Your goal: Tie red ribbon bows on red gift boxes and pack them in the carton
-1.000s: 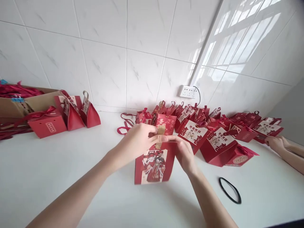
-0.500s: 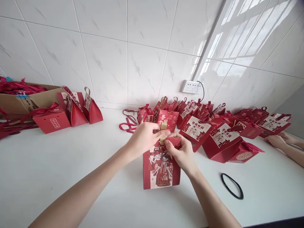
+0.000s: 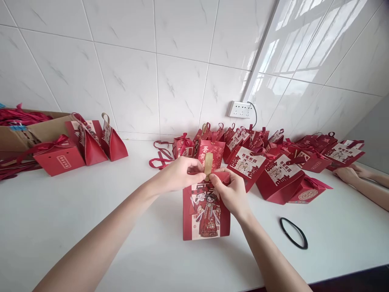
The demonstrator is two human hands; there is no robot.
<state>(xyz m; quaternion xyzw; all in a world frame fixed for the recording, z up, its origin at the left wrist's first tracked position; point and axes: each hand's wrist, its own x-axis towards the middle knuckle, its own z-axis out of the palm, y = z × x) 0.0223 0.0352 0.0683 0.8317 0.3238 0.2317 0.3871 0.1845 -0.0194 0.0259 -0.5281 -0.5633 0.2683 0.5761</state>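
Note:
A red paper gift box (image 3: pixel 206 215) with a printed figure in red dress stands upright on the white table (image 3: pixel 60 219). My left hand (image 3: pixel 178 174) and my right hand (image 3: pixel 232 192) both pinch its top edge from either side. A tan paper handle (image 3: pixel 208 163) sticks up between my fingertips. Both hands are closed on the box top.
Many finished red gift boxes (image 3: pixel 279 178) crowd the back right by the tiled wall. More red boxes (image 3: pixel 88 142) and a cardboard carton (image 3: pixel 27 134) of red ribbons sit at the left. A black hair band (image 3: pixel 293 232) lies at the right. Another person's hand (image 3: pixel 346 174) rests far right.
The box has come down from tilted in the air to standing upright, and both my hands have closed in on its top around the tan handle.

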